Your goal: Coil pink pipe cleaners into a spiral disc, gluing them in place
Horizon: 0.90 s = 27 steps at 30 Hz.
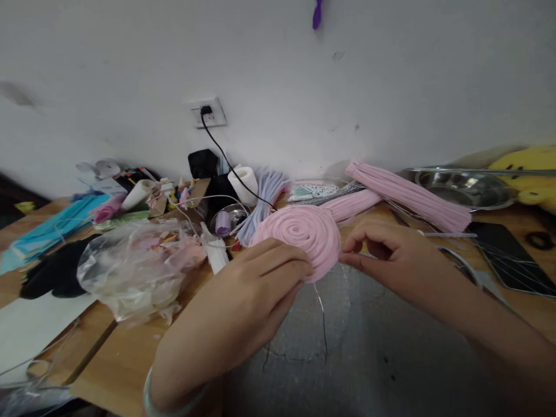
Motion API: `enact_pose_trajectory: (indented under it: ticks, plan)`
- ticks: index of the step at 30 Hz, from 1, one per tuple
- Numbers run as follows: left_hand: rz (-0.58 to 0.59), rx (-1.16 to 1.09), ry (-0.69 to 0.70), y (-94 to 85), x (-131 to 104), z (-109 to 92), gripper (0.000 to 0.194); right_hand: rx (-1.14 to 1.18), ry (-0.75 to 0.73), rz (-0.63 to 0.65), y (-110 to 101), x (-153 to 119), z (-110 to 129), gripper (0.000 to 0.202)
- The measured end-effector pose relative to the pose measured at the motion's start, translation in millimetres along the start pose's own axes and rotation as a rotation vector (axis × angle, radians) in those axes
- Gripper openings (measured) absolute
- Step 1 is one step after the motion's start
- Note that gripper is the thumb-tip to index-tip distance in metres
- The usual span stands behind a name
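Observation:
A pink coiled disc of pipe cleaners [299, 234], wound in a flat spiral, is held up in front of me. My left hand [256, 284] is closed on its lower left edge. At the disc's right edge, my right hand [377, 249] pinches with thumb and forefinger; what lies between the fingertips is too small to make out. A thin bent wire [322, 324] hangs below the disc over a grey mat [373, 347].
Pink pipe cleaner bundles [412, 197] and a lilac bundle [263, 200] lie behind the disc. A clear plastic bag [130, 272] sits left; a phone [512, 255] and metal bowl [464, 188] are right. A black cord [217, 145] runs from a wall socket [217, 119].

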State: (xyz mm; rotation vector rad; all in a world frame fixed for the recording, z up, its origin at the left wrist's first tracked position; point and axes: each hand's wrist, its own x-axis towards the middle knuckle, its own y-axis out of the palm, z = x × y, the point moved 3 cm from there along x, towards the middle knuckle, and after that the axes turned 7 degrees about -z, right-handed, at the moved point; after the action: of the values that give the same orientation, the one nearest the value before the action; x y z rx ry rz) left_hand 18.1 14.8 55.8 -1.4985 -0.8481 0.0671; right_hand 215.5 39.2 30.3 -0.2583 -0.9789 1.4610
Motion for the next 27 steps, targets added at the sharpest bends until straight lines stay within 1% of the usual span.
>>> enact_pose_trajectory:
  ticks: [2,3,4,6,9,10,13,16,19,21,23,25,27]
  plan:
    - [-0.008,-0.005,-0.009,0.1,1,0,0.019,0.012,0.103,-0.007,2,-3,-2,0.012]
    - [-0.016,-0.004,-0.011,0.2,1,-1,0.019,0.005,0.131,-0.012,3,-3,-4,0.014]
    - [-0.021,-0.002,-0.011,0.4,1,-1,0.019,-0.007,0.142,-0.012,3,-4,-5,0.015]
    - [-0.023,0.003,-0.001,0.8,2,-1,0.018,0.013,0.132,0.03,6,-3,-8,0.015]
    - [-0.022,0.018,-0.029,-0.2,1,-1,0.016,0.202,0.176,0.148,12,-2,-11,0.016]
    - [-0.027,0.016,-0.05,-1.4,0,-2,0.017,0.273,0.203,0.157,13,-2,-10,0.016]
    - [-0.038,-0.016,-0.098,-7.3,-7,-5,0.019,0.388,0.248,0.102,13,-8,-2,0.02]
    - [-0.044,-0.027,-0.084,-15.9,-17,-10,0.017,0.395,0.202,0.012,9,-20,13,0.022]
    - [-0.018,0.007,-0.034,-20.2,-22,-14,0.021,0.3,0.113,-0.005,9,-31,22,0.021]
    - [0.006,0.035,0.0,-17.0,-19,-13,0.024,0.175,0.082,0.011,12,-33,22,0.019]
    - [-0.008,0.08,0.012,-10.0,-12,-10,0.024,0.035,0.079,0.023,12,-32,19,0.021]
    - [-0.039,0.118,0.018,-1.3,-4,-6,0.023,-0.111,0.078,0.024,5,-28,13,0.024]
    - [-0.062,0.136,0.027,6.1,1,-4,0.024,-0.248,0.097,0.038,-12,-20,4,0.031]
